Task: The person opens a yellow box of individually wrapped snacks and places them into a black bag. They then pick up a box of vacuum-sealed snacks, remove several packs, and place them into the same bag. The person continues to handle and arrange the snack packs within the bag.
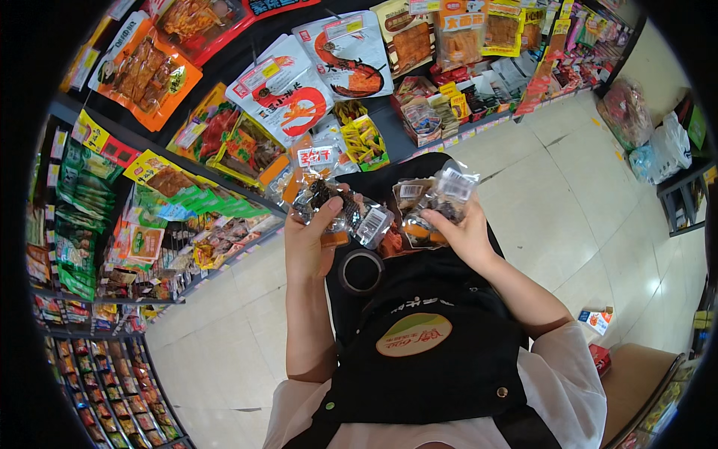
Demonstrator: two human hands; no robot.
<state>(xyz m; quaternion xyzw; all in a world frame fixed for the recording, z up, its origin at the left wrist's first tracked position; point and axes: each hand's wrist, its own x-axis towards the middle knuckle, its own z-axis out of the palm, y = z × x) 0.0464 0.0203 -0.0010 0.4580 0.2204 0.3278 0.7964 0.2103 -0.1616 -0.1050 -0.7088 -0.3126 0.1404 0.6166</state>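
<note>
My left hand (322, 224) grips several clear plastic snack packets (367, 219) with dark food inside; white barcode labels and orange parts show on them. More small transparent packets (437, 205), with barcodes and an orange patch, are held in my right hand (463, 224). Both bunches are over my lap, with a narrow gap between them. In that gap lies a reddish item (391, 242), partly covered by the packets. A black ring-shaped roll (362, 272) rests on the black apron just below my left hand. How many packets each hand holds cannot be told.
Ahead hang large snack pouches (286, 90) over a dark shelf (415, 149) with small open boxes. More hanging packets (168, 174) line the left. Plastic bags (662, 146) stand at the right near a dark crate (681, 205). A cardboard box (639, 381) is at the lower right.
</note>
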